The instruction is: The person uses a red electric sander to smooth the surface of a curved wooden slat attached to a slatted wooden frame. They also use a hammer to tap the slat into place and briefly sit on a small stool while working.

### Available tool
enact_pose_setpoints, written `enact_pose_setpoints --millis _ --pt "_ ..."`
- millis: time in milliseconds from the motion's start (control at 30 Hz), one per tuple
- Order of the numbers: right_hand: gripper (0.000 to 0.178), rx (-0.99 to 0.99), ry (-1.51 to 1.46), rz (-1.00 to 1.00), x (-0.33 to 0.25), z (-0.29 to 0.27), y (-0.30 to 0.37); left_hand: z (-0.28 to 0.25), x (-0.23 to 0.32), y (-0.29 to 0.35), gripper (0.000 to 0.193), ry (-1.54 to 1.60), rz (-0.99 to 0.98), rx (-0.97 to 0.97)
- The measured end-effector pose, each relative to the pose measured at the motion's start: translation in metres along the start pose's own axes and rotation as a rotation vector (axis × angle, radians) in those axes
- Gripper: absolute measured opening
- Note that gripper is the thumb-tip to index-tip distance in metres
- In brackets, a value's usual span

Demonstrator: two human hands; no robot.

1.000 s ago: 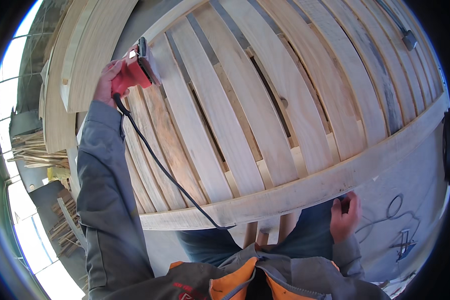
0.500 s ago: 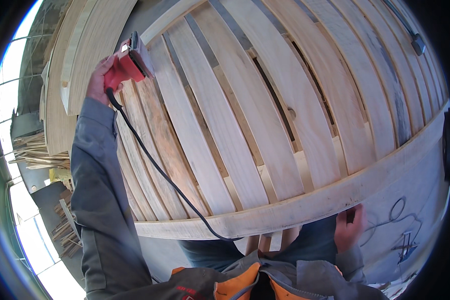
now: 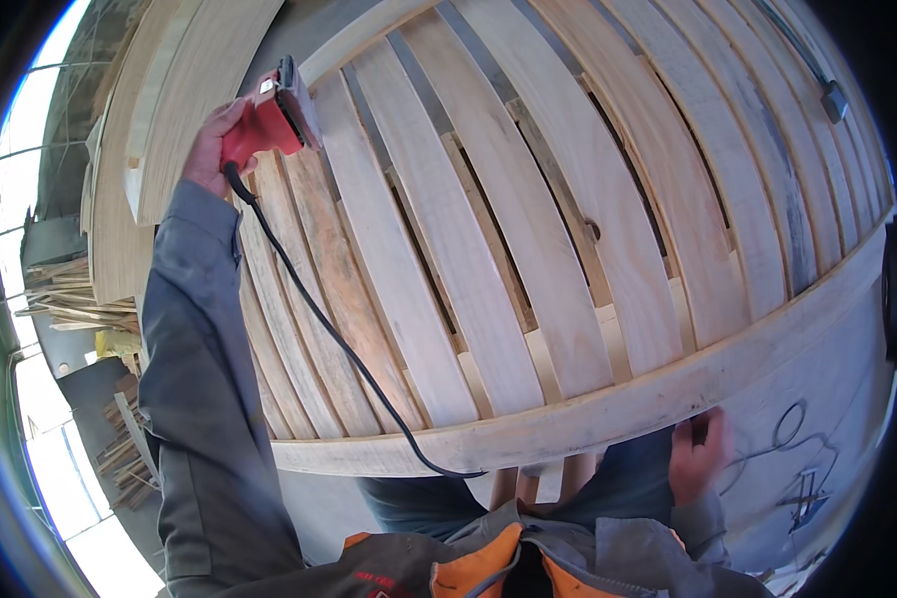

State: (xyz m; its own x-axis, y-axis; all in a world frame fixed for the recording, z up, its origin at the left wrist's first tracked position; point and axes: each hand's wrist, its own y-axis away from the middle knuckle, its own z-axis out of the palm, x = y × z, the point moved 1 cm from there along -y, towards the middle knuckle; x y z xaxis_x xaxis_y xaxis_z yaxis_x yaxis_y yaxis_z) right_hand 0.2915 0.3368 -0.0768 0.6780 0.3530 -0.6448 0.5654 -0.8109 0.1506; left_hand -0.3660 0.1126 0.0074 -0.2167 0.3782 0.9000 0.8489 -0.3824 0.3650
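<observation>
My left hand (image 3: 214, 149) is closed around the body of a red electric sander (image 3: 266, 125) at the upper left. The sander is tilted on its side, its pad facing right, close to the far end of a pale wooden slat (image 3: 394, 239). Whether the pad touches the wood I cannot tell. A black cord (image 3: 334, 334) runs from the tool back across the slats and over the near rail (image 3: 528, 429). Below that rail at the right, my right hand (image 3: 696, 460) hangs with curled fingers. It is slightly blurred, and nothing shows in it.
Several slats lie side by side with gaps, over crosspieces. Stacked boards (image 3: 194, 100) stand at the left, with thin wood offcuts (image 3: 80, 299) beyond them. A black plug-like block (image 3: 834, 102) hangs on a cable at the far right. Another cable (image 3: 789, 424) lies on the floor.
My left hand and the sander have shifted slightly right. The middle slats also appear a little farther right, while the near rail looks nearly unchanged. My right hand stays about where it was.
</observation>
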Motion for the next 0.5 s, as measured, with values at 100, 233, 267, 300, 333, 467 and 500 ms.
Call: enact_pose_setpoints --millis 100,233,267,300,333,467,500 --pt "0.024 -0.002 -0.004 0.008 0.001 -0.001 0.002 -0.001 0.000 0.009 0.031 -0.006 0.003 0.001" --pt "0.031 0.013 0.007 -0.001 0.001 -0.004 0.004 -0.001 -0.009 0.027 0.030 -0.007 -0.013 -0.015" --pt "0.033 0.015 0.012 -0.005 0.001 -0.004 0.005 0.002 -0.011 0.033 0.030 -0.028 -0.020 0.005" --pt "0.032 0.024 0.007 -0.011 0.001 -0.004 0.005 0.005 -0.010 0.042 0.030 -0.038 -0.010 0.011" --pt "0.032 0.033 0.002 -0.018 0.001 -0.004 0.005 0.007 -0.012 0.049 0.030 -0.048 0.000 0.018" --pt "0.031 0.078 -0.020 -0.039 0.003 -0.004 0.007 0.013 -0.025 0.087 0.035 -0.030 0.007 0.064" --pt "0.031 0.078 -0.031 -0.045 0.004 -0.004 0.006 0.013 -0.030 0.099 0.036 -0.005 0.016 0.078"
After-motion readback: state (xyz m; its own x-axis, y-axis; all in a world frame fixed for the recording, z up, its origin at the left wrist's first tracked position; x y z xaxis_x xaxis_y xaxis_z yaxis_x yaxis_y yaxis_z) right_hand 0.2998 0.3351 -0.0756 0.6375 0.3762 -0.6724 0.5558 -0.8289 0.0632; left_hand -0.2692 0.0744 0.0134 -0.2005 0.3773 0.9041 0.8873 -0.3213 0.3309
